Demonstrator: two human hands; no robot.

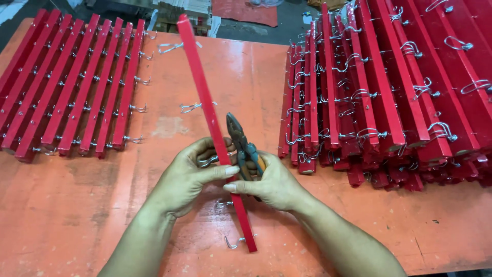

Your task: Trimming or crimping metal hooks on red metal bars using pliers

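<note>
A long red wooden strip (205, 97) with small wire hooks along its side runs from the far table edge down to near me. My left hand (187, 177) grips it around its lower third, thumb pressed on its top face. My right hand (271, 182) holds a pair of pliers (241, 143) with dark jaws and blue-orange handles, jaws pointing up right beside the strip. One wire hook (233, 242) sticks out near the strip's near end.
On the orange table (77, 215), a row of several red hooked strips (72, 87) lies at the left. A large stacked pile of the same strips (389, 92) fills the right side. Wooden pieces and a red sheet lie beyond the far edge.
</note>
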